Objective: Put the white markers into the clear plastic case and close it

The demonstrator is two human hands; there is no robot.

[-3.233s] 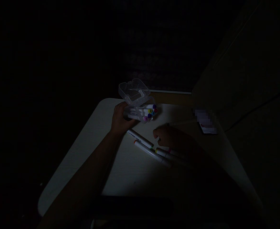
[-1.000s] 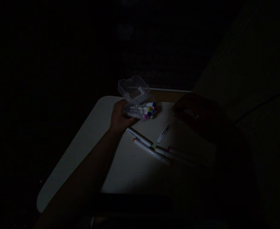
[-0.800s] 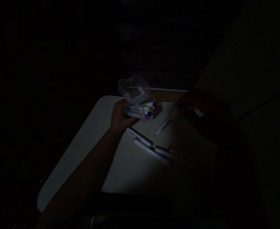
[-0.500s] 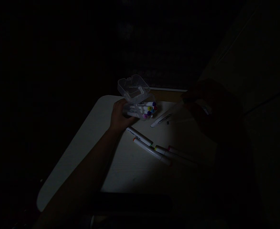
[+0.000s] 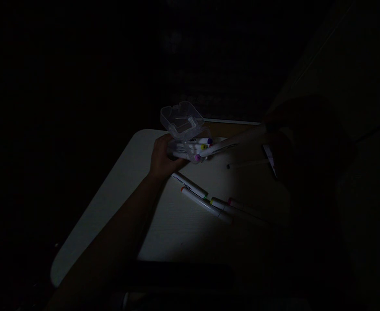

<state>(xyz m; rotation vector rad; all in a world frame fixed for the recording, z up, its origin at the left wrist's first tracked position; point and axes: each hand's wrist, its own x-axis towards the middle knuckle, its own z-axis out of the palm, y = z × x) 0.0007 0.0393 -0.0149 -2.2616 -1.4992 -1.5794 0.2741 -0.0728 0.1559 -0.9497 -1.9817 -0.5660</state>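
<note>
The scene is very dark. My left hand point(image 5: 161, 157) is closed around a clear plastic marker case point(image 5: 186, 142) with its lid raised. Inside lie several white markers with coloured caps. My right hand point(image 5: 285, 129), barely visible in shadow, grips the far end of a white marker point(image 5: 231, 144). That marker's tip points into the open mouth of the case. Several more white markers point(image 5: 209, 203) lie loose on the white table point(image 5: 118, 194) below the case.
A thin stick-like object point(image 5: 246, 163) lies on the table right of the case. A small flat card or device point(image 5: 270, 155) sits near my right hand. The table's rounded edges drop into darkness on the left and near sides.
My right hand picked up a white marker from the table's middle and carried it up and left to the case mouth. My left hand stayed on the case.
</note>
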